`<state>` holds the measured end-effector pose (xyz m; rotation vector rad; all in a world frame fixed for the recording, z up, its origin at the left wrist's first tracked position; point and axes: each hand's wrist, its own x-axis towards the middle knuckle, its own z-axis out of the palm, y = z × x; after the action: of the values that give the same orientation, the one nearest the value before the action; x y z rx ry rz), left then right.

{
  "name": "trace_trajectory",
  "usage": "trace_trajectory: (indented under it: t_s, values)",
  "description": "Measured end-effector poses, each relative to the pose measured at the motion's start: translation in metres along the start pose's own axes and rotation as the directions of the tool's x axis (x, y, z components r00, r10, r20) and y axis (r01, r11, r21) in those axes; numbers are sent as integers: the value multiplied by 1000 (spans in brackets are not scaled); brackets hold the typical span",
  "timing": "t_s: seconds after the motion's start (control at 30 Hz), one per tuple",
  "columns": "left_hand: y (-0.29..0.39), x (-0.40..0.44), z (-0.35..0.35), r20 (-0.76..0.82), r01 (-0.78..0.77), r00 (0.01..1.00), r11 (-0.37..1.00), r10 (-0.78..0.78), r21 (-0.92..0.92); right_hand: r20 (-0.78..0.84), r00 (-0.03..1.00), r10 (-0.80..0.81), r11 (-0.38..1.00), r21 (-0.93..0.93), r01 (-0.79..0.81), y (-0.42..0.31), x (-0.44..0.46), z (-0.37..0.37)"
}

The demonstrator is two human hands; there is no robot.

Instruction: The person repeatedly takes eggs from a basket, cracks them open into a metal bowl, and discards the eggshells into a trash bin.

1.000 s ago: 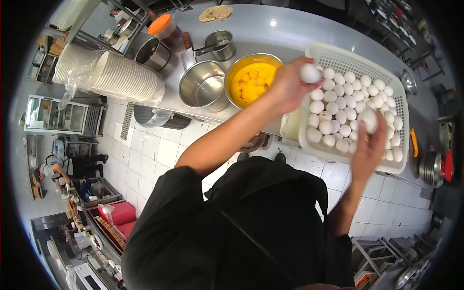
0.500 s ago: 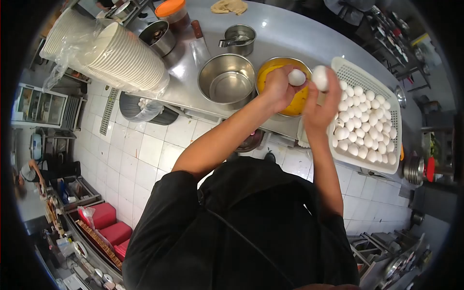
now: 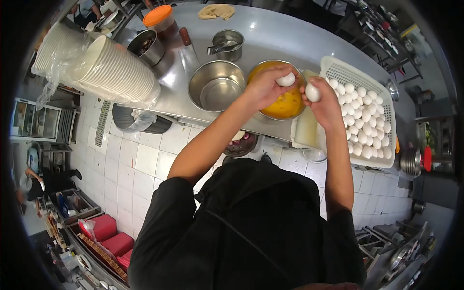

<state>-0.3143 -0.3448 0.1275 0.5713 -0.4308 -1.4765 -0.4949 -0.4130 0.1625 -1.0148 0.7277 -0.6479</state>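
Counter (image 3: 275, 35), 1 pot (image 3: 217, 90) beside egg bowl (image 3: 277, 117)

Plain white colours the eggs (image 3: 366, 128); the basket (image 3: 357, 64) is off-white with a grid of holes. The egg mix (image 3: 282, 105) is deep yellow-orange. The empty pot (image 3: 216, 89) is silver, the tub's lid (image 3: 157, 15) bright orange, the knife handle (image 3: 184, 36) reddish brown, the cloth (image 3: 216, 11) tan. Cream bowls (image 3: 116, 72) show repeated rim stripes. The shirt (image 3: 251, 227) is black, the boxes (image 3: 104, 228) red, and white floor tiles (image 3: 147, 159) have darker grid lines.
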Motion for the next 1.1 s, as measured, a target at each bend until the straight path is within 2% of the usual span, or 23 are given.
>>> trace_trajectory:
  t_s: [0.07, 0.13, 0.17, 0.27, 0.3, 0.37, 0.47, 0.57, 0.67, 0.77, 0.87, 1.1]
  values:
    - [6, -3, 8, 29, 12, 1000, 1000, -12, -23, 48, 999, 18, 978, -208, -7, -9, 1, 10]
    - [10, -2, 9, 118, 39, 992, 999, -39, 4, 87, 996, 32, 940, -342, -1, -11, 7, 11]
    - [10, -2, 11, 159, 49, 986, 999, -51, 19, 86, 995, 42, 939, -343, -10, -12, 10, 9]
    - [7, -4, 24, -5, 47, 999, 994, -47, 102, 106, 992, 68, 937, -348, -26, -17, 21, -2]
    - [7, -4, 23, -29, -17, 999, 942, 28, 335, 123, 990, 72, 938, -347, -25, -19, 24, -8]
    - [9, -4, 19, -23, -103, 984, 670, 177, 735, 130, 989, 71, 912, -410, -11, -24, 26, -9]
    - [15, 3, 10, 25, -85, 995, 679, 97, 729, 146, 987, 61, 831, -555, 31, -32, 27, -9]
    - [14, 6, 9, -2, -72, 994, 646, 113, 760, 211, 976, 63, 784, -615, 82, -32, 35, -12]
    - [6, 9, 3, -24, -78, 986, 584, 165, 808, 205, 977, 65, 748, -658, 89, -28, 41, -12]
    - [-1, 13, -3, -20, -111, 963, 463, 268, 879, 196, 979, 60, 721, -687, 93, -20, 47, -12]
    - [-4, 11, 0, -79, -44, 939, 348, 333, 937, 191, 980, 57, 705, -703, 97, -14, 50, -10]
    - [-11, 4, -1, -73, -58, 886, 268, 457, 962, 235, 971, -35, 654, -730, 200, 2, 58, -11]
